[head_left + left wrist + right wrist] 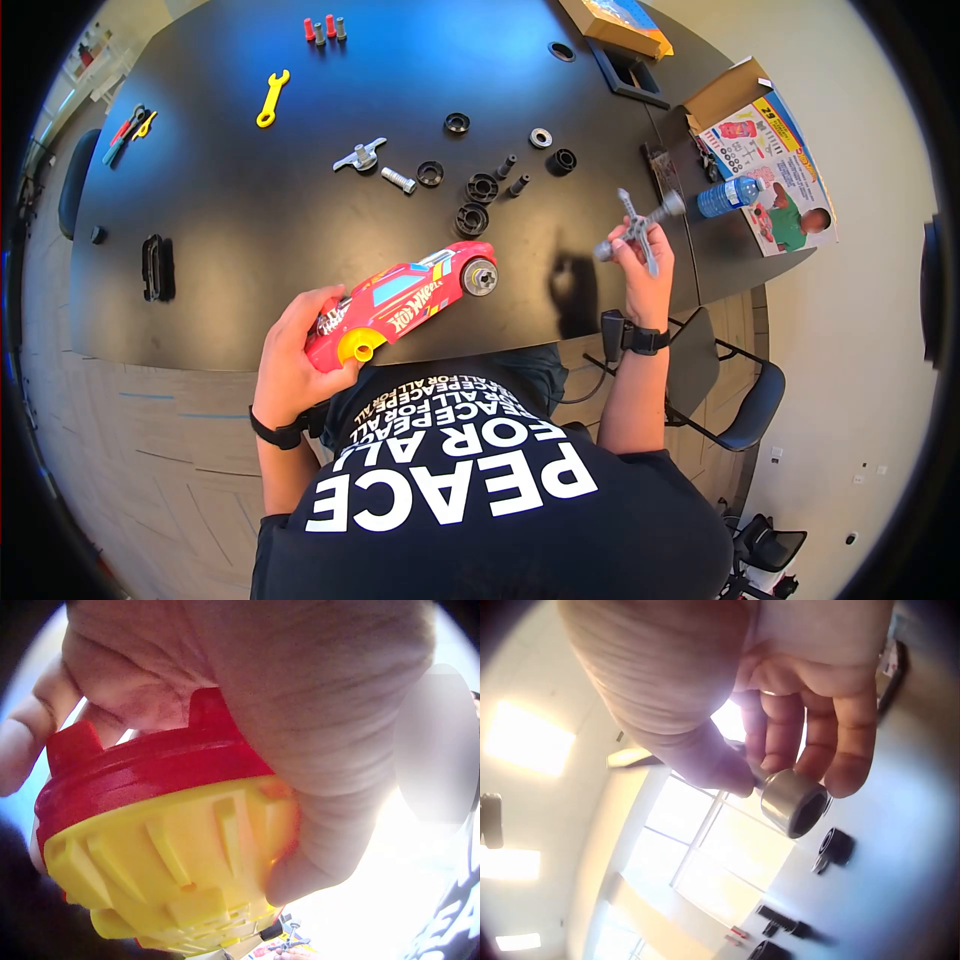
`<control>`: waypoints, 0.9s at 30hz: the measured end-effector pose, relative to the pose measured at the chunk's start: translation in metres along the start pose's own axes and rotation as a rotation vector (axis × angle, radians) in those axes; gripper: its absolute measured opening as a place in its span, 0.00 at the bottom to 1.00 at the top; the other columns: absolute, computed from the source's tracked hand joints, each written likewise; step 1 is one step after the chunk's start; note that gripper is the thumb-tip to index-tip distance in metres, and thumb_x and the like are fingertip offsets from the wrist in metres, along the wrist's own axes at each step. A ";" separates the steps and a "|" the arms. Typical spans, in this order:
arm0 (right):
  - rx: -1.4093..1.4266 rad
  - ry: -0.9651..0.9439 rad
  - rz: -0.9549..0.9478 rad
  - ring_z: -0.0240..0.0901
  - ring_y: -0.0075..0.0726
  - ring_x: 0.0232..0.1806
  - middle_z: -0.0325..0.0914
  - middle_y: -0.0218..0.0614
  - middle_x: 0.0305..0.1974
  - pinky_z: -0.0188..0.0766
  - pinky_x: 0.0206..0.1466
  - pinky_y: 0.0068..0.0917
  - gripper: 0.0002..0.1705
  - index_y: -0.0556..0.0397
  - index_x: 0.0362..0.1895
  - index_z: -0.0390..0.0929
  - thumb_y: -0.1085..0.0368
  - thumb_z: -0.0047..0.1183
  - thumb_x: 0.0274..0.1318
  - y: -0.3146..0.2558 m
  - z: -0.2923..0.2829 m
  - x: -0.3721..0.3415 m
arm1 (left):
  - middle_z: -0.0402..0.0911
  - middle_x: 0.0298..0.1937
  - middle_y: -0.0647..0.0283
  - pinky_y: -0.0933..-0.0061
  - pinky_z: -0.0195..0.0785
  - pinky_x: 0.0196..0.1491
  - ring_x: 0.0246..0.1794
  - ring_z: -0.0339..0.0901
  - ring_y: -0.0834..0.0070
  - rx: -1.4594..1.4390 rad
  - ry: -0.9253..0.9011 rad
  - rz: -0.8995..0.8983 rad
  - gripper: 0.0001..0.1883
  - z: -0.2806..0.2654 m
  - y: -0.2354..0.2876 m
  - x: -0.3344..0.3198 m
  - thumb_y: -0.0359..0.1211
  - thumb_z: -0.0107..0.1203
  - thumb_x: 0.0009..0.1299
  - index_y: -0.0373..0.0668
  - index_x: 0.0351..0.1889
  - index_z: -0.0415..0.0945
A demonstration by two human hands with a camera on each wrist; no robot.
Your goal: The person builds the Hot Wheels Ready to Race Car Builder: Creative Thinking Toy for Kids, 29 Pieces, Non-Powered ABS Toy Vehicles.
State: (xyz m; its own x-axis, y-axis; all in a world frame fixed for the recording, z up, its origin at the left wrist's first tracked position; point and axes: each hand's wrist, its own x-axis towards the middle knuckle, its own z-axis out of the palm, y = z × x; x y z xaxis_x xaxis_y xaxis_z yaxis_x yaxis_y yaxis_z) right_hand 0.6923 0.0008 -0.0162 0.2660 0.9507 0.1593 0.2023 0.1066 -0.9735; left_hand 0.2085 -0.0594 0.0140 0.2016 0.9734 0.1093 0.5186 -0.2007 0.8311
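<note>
From my feed, the left hand (295, 350) has its fingers curled round one end of the red car (405, 300), which is at the near edge of the table (230, 250), its yellow hub (362, 350) bare and a grey wheel (480, 277) on the other end; the right hand (648, 280) pinches the grey cross wrench (637, 232) above the table. Beyond the car I see black wheels (482, 188) and a silver bolt (398, 180); the yellow spanner (272, 98) lies farther off; the bottle (730, 196) is by the box (790, 190) at right.
</note>
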 end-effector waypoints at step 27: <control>-0.538 -0.583 -0.679 0.82 0.48 0.40 0.84 0.40 0.38 0.78 0.44 0.40 0.14 0.55 0.44 0.82 0.78 0.73 0.57 -0.169 0.070 -0.031 | 0.87 0.60 0.53 0.59 0.81 0.62 0.57 0.87 0.51 0.062 0.012 0.050 0.37 0.003 0.003 -0.002 0.35 0.74 0.55 0.41 0.67 0.80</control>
State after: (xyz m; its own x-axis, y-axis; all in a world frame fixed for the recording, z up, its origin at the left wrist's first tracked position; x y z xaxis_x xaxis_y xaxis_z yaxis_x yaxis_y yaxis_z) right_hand 0.5841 -0.0269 0.1323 -0.5280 0.7477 0.4027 0.5700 0.6635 -0.4845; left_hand 0.2117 -0.0625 0.0147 0.2188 0.9631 0.1565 0.5589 -0.2552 0.7890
